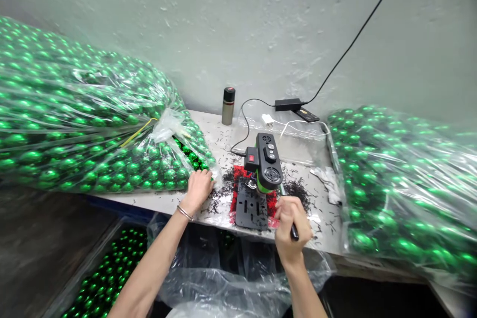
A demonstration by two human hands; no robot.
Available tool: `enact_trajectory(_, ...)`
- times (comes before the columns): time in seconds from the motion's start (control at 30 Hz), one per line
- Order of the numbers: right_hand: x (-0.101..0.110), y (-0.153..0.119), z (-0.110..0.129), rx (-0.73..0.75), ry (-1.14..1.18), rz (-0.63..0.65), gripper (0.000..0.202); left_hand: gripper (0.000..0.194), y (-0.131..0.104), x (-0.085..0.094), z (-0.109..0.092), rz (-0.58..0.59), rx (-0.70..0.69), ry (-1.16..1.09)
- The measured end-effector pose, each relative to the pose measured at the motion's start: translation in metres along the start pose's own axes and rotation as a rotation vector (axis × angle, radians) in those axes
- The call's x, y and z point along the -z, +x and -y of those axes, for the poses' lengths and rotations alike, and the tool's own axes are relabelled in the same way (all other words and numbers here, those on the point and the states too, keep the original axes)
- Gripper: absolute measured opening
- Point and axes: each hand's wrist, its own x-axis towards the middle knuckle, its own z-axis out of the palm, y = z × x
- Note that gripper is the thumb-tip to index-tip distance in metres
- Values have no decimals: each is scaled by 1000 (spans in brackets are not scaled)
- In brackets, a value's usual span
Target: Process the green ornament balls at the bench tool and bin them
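My left hand [200, 186] is at the torn opening of a clear plastic bag [164, 126] full of shiny green balls. Its fingers are curled down at the bag's edge, and what they hold, if anything, is hidden. My right hand [292, 221] is closed around the black-tipped lever handle [294, 232] of a small black and green machine [269, 159]. The machine stands over a black slotted base plate [250, 208], on a red mat [238, 179]. Below the machine's head is a small ring-shaped metal part [252, 184], hard to make out.
Small black scraps [296, 191] litter the white table [320, 236]. Behind stand a spray can [228, 106], a black power adapter [288, 105] and a white plug [267, 119]. Another bag of green balls [402, 189] lies right, near a white cloth [330, 184]. Green balls [112, 268] also lie below the table.
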Motion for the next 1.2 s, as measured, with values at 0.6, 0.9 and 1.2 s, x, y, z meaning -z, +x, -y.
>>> enact_trajectory(0.6,-2,-6,-6,29,16,-11,31,60,-28,9,-17,177,546,-1680)
enact_trajectory(0.9,0,-6,-3,15,-16,13,31,40,-31,-29,-59,225,571,-1625)
enact_trajectory(1.2,1,-5,-3,47,-34,34,30,32,-41,-45,-86,65,-2,-791)
